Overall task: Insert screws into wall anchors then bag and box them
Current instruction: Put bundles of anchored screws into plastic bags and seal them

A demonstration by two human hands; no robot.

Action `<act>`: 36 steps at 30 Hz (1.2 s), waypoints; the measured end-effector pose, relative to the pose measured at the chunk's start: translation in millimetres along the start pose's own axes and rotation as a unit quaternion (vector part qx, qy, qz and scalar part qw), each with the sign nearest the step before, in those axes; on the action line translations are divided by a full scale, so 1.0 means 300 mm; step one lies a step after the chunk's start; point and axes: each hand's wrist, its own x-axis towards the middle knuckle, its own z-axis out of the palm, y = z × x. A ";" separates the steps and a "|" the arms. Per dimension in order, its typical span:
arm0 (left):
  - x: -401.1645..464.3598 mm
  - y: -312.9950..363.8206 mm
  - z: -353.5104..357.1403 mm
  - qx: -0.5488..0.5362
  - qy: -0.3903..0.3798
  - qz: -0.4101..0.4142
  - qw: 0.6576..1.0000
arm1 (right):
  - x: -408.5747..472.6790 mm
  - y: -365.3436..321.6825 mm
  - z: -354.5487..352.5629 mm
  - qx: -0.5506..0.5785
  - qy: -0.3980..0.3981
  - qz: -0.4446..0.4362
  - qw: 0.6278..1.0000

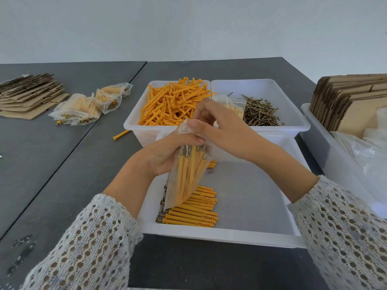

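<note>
Head view, from your far left: a stack of flat cardboard blanks (29, 95) lies waiting to be folded into boxes, and just right of it sit the filled bags (88, 107) of anchors and screws, parked clear of the bins, probably so finished work stays apart from loose stock. One stray anchor (121, 134) lies on the dark table (62, 174) beside the far bin.

Moving right, your left hand (165, 155) is closed around the upper part of the clear bag (186, 176), which hangs tip-down over the near tray (251, 235); holding it upright like this keeps the assembled anchors packed at the bottom with the screw heads up. Beneath it, a row of assembled anchors (192, 210) lies in the tray's left side, within easy reach for the next bag.

Your right hand (217, 128) pinches the bag's mouth between thumb and fingers, likely to close it or hold it open; I cannot tell which.

Beyond your hands, the far bin holds loose orange anchors (173, 101) on its left and loose screws (259, 111) on its right. At the far right, another bin (314, 130) carries upright cardboard (351, 97) and plastic bags (364, 155).
</note>
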 end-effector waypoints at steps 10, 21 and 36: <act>-0.001 -0.005 -0.010 -0.006 0.007 0.006 1.000 | -0.015 -0.004 -0.021 0.008 -0.044 -0.045 0.998; 0.039 0.027 0.084 -0.112 -0.197 -0.028 0.974 | -0.099 -0.007 -0.209 0.002 -0.149 0.013 0.989; 0.178 -0.097 0.195 0.099 -0.150 -0.146 0.973 | -0.305 0.113 -0.317 -0.155 -0.022 0.055 0.986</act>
